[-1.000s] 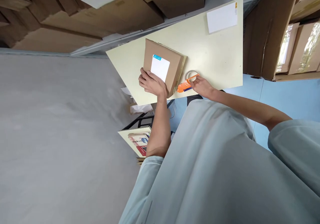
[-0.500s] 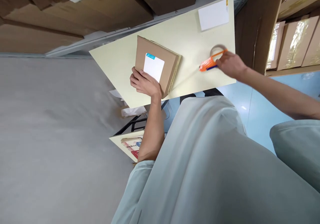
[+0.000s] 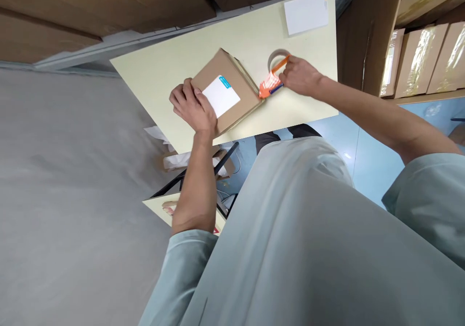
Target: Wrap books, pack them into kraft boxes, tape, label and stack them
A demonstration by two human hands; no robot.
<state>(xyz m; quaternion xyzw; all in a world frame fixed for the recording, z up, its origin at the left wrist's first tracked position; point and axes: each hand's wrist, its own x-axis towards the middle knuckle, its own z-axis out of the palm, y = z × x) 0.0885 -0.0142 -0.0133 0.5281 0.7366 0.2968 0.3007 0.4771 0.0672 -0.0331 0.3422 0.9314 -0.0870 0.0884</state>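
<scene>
A flat brown cardboard box point(image 3: 240, 76) lies at an angle on the pale yellow table point(image 3: 163, 69). On its top is a white label point(image 3: 221, 98) with a blue mark at one corner. My left hand point(image 3: 194, 105) grips the box's left side, thumb on the top face and fingers curled toward the edge. In my right hand point(image 3: 301, 76) is an orange tape dispenser point(image 3: 269, 83) carrying a roll of tape. Its front end is at the box's right corner; whether it touches, I cannot tell.
A white sheet point(image 3: 307, 13) lies at the table's far right corner. Large cartons point(image 3: 109, 6) line the back, and a shelf with taped boxes point(image 3: 416, 59) stands at right. Below left are a second tabletop point(image 3: 156, 202) and white crumpled material point(image 3: 176, 161).
The box has turned clockwise under my left hand. My right hand has brought the tape dispenser leftward, from well away to the box's right corner.
</scene>
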